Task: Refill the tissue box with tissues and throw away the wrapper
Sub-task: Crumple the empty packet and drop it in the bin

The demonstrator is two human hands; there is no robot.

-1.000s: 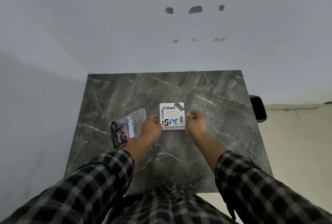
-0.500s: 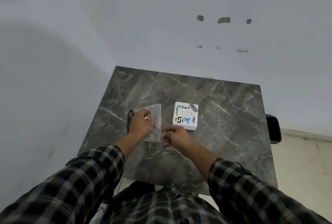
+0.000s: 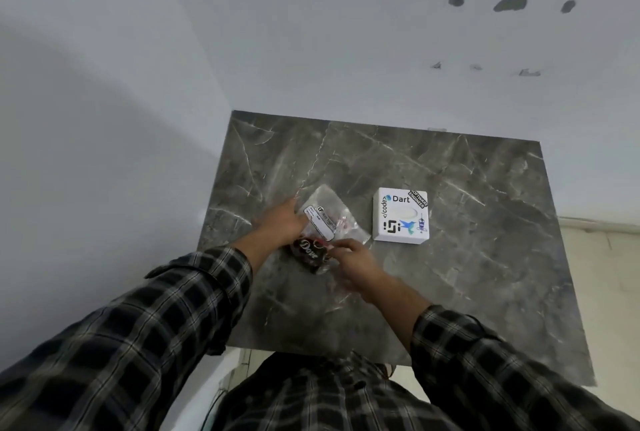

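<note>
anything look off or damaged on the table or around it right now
Nothing on the marble table looks spilled or broken: the white tissue box sits flat and closed, and both hands work the clear wrapper. The one oddity is the wall behind, which has dark gouged patches up high.
</note>
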